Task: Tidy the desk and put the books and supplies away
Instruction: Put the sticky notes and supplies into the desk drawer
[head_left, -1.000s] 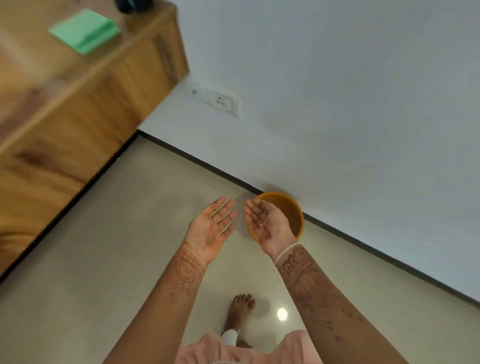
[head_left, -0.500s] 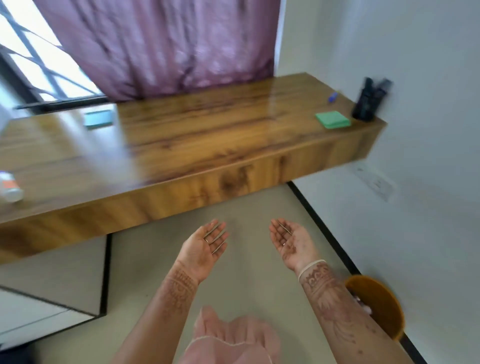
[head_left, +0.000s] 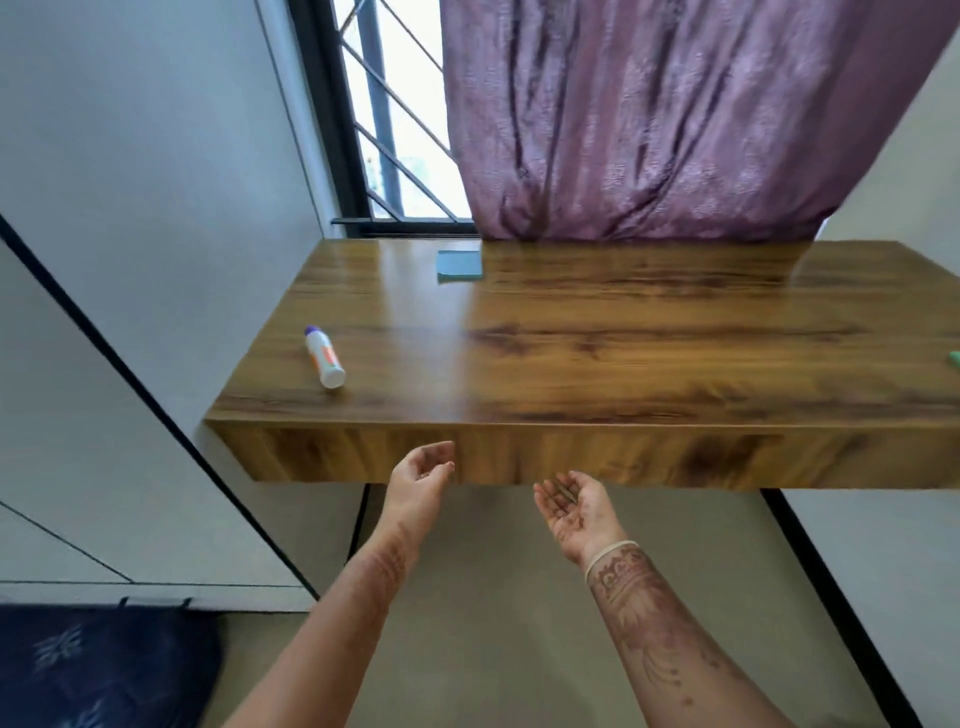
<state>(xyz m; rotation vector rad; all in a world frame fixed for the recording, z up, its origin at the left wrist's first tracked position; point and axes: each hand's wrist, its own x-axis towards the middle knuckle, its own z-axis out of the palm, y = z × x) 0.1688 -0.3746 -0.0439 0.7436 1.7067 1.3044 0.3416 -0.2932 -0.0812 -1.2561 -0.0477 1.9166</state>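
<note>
Desk (head_left: 623, 353) | 1 glue stick (head_left: 324, 357) | 1 teal pad (head_left: 460, 265) | left hand (head_left: 423, 470), right hand (head_left: 569, 506) empty

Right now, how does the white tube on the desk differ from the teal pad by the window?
The white tube is round and long, lying on its side; the teal pad is flat and square. The tube sits near the left front corner of the desk; the pad lies at the back, beside the curtain. Both rest untouched on the desk.

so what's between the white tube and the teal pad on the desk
Nothing: in the head view, the stretch of desk between the white tube and the teal pad is bare glossy wood.
</note>
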